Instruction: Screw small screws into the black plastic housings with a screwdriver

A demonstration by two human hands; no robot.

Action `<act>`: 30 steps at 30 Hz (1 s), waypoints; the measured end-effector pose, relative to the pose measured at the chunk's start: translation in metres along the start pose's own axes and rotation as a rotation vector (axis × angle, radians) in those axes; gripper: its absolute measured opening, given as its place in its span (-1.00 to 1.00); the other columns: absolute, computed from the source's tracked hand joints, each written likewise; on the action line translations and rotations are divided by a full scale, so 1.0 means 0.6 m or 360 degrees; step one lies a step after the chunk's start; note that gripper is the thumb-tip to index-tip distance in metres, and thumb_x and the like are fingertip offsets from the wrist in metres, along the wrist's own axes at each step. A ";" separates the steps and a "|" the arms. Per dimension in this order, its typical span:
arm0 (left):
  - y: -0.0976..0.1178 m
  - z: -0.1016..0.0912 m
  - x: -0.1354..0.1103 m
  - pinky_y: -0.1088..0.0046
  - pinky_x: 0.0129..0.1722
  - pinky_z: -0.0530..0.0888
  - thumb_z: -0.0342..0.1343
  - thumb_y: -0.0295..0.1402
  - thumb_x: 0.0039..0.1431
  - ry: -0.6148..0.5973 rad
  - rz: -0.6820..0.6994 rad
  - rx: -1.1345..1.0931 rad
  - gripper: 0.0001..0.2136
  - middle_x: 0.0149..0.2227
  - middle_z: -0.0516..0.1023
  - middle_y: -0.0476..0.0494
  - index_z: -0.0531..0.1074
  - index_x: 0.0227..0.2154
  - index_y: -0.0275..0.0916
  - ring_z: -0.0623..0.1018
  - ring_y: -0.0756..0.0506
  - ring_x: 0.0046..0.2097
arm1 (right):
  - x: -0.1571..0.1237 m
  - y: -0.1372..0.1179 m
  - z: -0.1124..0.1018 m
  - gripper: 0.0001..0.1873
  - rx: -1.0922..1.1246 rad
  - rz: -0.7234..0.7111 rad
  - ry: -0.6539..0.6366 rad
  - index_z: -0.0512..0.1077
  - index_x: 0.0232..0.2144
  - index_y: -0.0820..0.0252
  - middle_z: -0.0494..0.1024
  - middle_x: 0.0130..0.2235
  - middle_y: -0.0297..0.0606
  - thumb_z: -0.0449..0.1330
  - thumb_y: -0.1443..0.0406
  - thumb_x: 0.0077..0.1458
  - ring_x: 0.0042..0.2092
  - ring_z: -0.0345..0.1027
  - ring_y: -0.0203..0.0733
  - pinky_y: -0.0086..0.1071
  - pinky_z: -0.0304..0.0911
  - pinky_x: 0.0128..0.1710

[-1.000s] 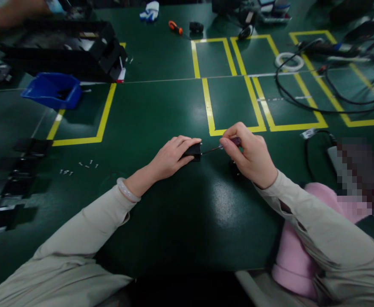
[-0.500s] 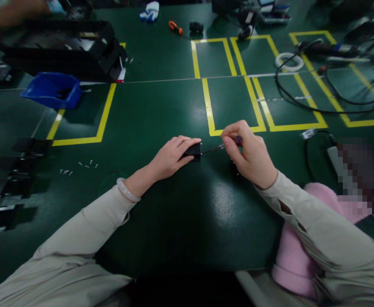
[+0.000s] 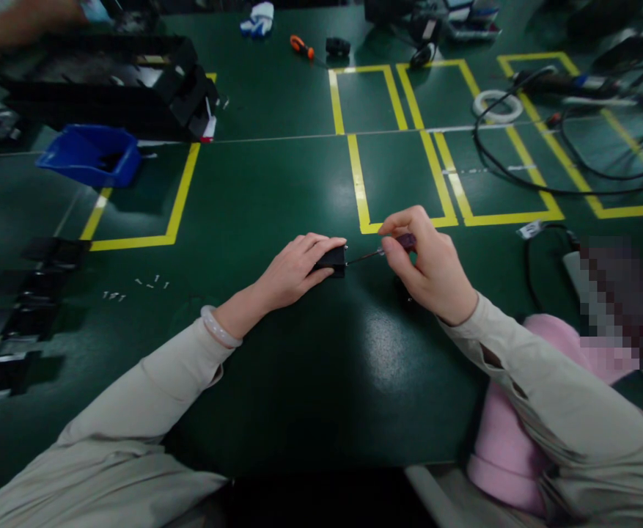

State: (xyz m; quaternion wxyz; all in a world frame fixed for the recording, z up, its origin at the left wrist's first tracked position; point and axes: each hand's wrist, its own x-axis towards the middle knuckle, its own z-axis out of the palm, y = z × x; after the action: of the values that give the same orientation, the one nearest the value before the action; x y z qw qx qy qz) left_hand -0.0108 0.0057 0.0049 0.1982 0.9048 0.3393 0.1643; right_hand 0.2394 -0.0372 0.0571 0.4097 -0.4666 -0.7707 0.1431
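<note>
My left hand (image 3: 293, 273) is closed round a small black box-like part (image 3: 332, 259) and holds it down on the green table. Its palm and fingers hide most of that part. In my right hand (image 3: 430, 268) is a screwdriver (image 3: 408, 240) with a dark purple handle, gripped between thumb and fingers. The thin shaft points left, and its tip meets the right end face of the black part, where small bright screw heads show. Under my right hand lies another small dark object, mostly covered.
Several loose screws (image 3: 150, 283) lie left of my hands, near black parts (image 3: 29, 312). Beyond them are a blue bin (image 3: 93, 155) and a black tray (image 3: 112, 88), with another person's arm above. An orange-handled screwdriver (image 3: 302, 48) lies far back; black cables (image 3: 552, 187) loop at right.
The screwdriver handle has turned slightly within my right fingers. My left hand and the black part stay in place.
</note>
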 end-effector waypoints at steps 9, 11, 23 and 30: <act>0.000 -0.001 0.000 0.10 0.19 0.38 -0.03 -0.22 0.44 0.0001 -0.0001 0.0008 -0.55 0.19 0.40 -0.28 0.21 0.31 -0.20 0.41 -0.24 0.15 | -0.001 0.004 0.004 -0.87 -0.0007 -0.0086 0.0064 0.33 -0.14 0.16 0.46 -0.34 -0.36 0.12 0.35 0.24 -0.42 0.39 -0.36 -0.45 0.28 -0.41; 0.000 -0.001 -0.001 0.09 0.19 0.38 -0.03 -0.22 0.44 0.0006 0.0003 0.0008 -0.55 0.19 0.40 -0.28 0.21 0.31 -0.19 0.41 -0.24 0.16 | -0.001 0.004 0.003 -0.93 -0.0019 -0.0080 0.0049 0.34 -0.19 0.15 0.47 -0.35 -0.37 0.13 0.33 0.25 -0.43 0.39 -0.36 -0.46 0.26 -0.42; -0.001 0.001 0.000 0.13 0.18 0.38 -0.02 -0.23 0.44 0.0019 0.0040 0.0027 -0.56 0.19 0.41 -0.27 0.21 0.31 -0.20 0.42 -0.23 0.16 | 0.001 0.001 0.001 -0.96 -0.0048 -0.0097 0.0027 0.32 -0.28 0.16 0.46 -0.40 -0.39 0.15 0.33 0.24 -0.45 0.39 -0.38 -0.47 0.25 -0.43; -0.001 0.001 0.000 0.12 0.16 0.39 -0.03 -0.21 0.44 0.0023 0.0023 0.0021 -0.56 0.18 0.41 -0.26 0.21 0.30 -0.19 0.42 -0.23 0.14 | 0.001 0.001 0.001 -0.93 0.0034 -0.0072 0.0040 0.31 -0.22 0.14 0.49 -0.34 -0.37 0.13 0.36 0.23 -0.39 0.46 -0.35 -0.46 0.32 -0.39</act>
State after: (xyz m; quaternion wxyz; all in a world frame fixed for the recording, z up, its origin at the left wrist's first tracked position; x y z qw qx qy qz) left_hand -0.0108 0.0061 0.0044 0.1885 0.9073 0.3352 0.1699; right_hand 0.2389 -0.0361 0.0568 0.4274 -0.4465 -0.7743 0.1361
